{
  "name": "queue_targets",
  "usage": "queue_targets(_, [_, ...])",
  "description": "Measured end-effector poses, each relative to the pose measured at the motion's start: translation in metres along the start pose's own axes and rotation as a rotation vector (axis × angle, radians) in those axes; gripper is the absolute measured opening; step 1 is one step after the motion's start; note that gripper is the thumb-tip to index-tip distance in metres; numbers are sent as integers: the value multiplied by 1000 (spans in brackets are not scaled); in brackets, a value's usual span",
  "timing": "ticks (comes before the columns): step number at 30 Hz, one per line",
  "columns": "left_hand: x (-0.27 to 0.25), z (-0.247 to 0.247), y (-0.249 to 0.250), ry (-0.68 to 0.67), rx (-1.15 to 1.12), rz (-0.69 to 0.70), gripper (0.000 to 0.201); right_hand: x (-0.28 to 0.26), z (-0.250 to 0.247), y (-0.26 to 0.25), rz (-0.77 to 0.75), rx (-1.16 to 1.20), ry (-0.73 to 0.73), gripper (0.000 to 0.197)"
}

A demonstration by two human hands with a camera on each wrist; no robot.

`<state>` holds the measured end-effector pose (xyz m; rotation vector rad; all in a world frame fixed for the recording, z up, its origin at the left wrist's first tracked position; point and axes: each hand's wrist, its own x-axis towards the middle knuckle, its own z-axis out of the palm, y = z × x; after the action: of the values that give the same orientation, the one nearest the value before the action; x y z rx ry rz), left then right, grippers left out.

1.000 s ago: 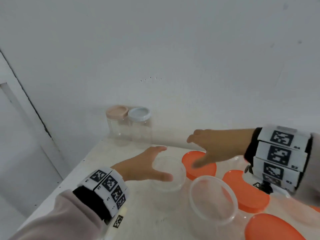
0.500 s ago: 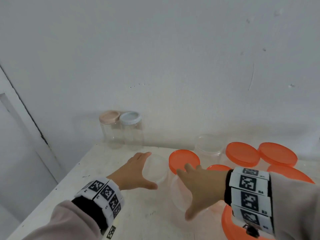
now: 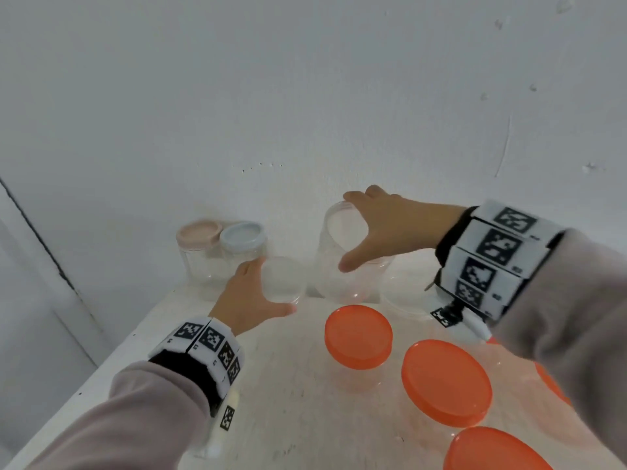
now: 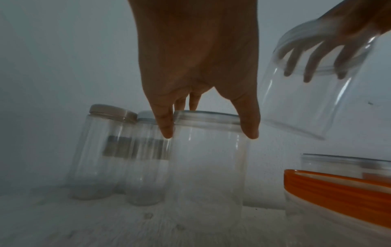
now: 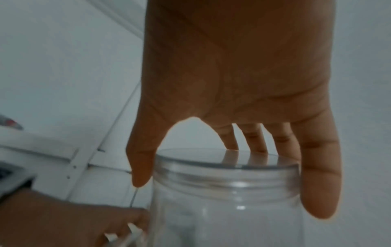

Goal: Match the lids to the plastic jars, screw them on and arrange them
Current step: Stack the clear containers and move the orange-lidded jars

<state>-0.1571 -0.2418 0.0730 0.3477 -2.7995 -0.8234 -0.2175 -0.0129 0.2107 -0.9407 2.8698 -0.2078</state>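
My left hand (image 3: pixel 276 285) grips the rim of an open clear jar (image 3: pixel 288 276) standing on the white table (image 3: pixel 288 401). In the left wrist view its thumb and fingers (image 4: pixel 249 127) curl over that jar's threaded rim (image 4: pixel 209 150). My right hand (image 3: pixel 346 232) holds a second, wider open clear jar (image 3: pixel 339 276) by the rim; the jar is tilted and raised off the table (image 4: pixel 306 100). The right wrist view shows thumb and fingers (image 5: pixel 317 192) round its rim (image 5: pixel 226 192). Three orange-lidded jars (image 3: pixel 358 337) (image 3: pixel 446 381) (image 3: pixel 492 449) stand near me on the right.
At the back left by the wall stand two closed jars, one with a pink lid (image 3: pixel 198 232) and one with a pale blue lid (image 3: pixel 241 235), right beside my left hand's jar. Another open clear jar (image 3: pixel 407 296) sits under my right wrist. The table's left edge (image 3: pixel 101 361) is close.
My right hand has gone from above the orange lids to the back, gripped a clear jar and lifted it, tilted. My left hand has moved its jar back toward the two closed jars.
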Motion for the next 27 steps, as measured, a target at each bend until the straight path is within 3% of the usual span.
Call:
queue_targets(8, [37,41,11,48,29,-89,107,69,52,8,145,-117,-48,103])
queue_targets(13, [53,55,13,80,23,-145,97,110,88,12,207,-121,-57,96])
queue_targets(17, [62,61,11,99,0,-144,95,138,109,21,268,-90,-57,79])
queue_targets(21, [65,67,8,146,0,-138,97,167,124,29,319,-50,-144,76])
queue_targets(27, [63,73,7,220,173,-105,88,176,131,35,292,-17,-147,74])
